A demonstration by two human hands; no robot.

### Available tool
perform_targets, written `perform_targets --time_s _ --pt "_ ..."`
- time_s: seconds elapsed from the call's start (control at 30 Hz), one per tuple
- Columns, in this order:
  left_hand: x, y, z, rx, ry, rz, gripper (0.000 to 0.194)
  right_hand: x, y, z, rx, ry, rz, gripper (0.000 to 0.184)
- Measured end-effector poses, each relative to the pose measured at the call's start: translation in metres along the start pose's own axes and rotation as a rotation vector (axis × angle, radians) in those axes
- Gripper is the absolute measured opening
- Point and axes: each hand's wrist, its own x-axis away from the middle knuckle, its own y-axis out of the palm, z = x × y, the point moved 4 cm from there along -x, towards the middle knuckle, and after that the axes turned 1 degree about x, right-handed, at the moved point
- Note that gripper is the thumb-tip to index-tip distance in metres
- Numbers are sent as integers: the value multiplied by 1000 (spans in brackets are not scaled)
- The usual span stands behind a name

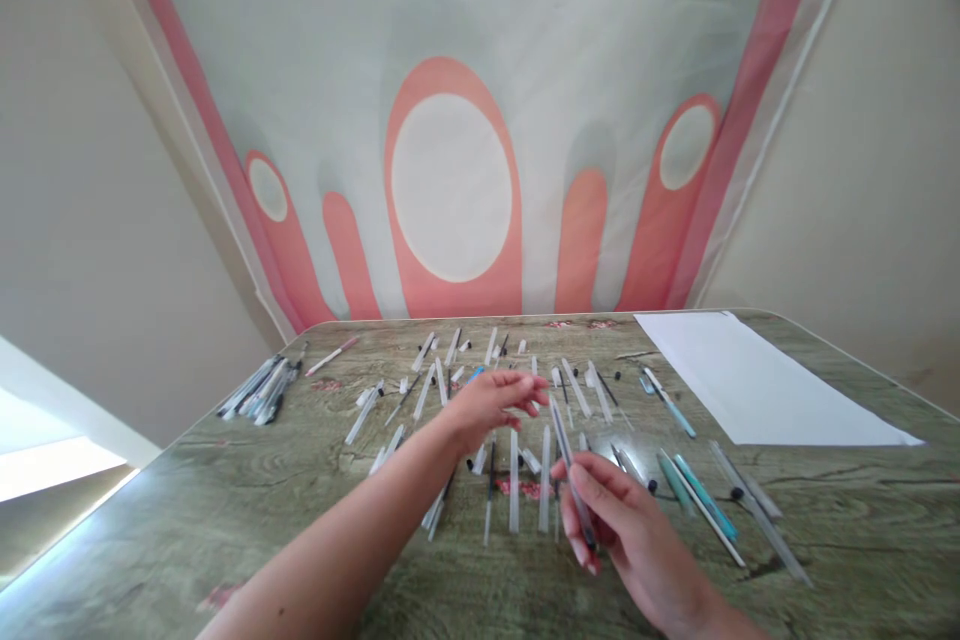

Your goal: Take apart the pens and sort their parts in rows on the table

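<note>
Left hand (pixel 495 402) outstretched and loosely spread, right hand (pixel 615 508) curled in a pinch

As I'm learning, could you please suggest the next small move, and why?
Perhaps the bare left hand should grasp the far end of the slim translucent plastic pen: the right hand holds its near end, while the left looks empty.

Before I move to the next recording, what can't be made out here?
- Head view: pen parts by the left forearm are partly hidden behind it.
- Head view: the pen in the right hand is partly covered by its fingers; any print is too small.
- Head view: the pen bundle overlaps itself; no sure count.
- Head view: the table is cut off by the bottom edge.
</note>
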Motion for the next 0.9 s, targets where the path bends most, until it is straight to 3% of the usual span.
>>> perform_targets --time_s 0.1,0.17,0.27,0.4,0.57,0.8,0.9 --pt "36 32 3 485 -52 -132 45 1 0 3 -10 13 -6 25" --pt "46 41 4 638 -70 -120 40 3 3 5 -2 27 -27 25" --pt "47 38 2 770 -71 -35 33 6 8 9 -8 87 -97 27" --pt "44 23 -4 851 -12 76 30 9 13 13 -72 178 -213 28" --pt "45 18 -9 896 30 98 29 10 13 14 -134 222 -273 27" --pt "50 31 1 873 19 -92 33 8 10 12 -187 199 -213 22" --pt "50 35 -1 895 1 -116 30 9 10 10 -204 205 -226 20"
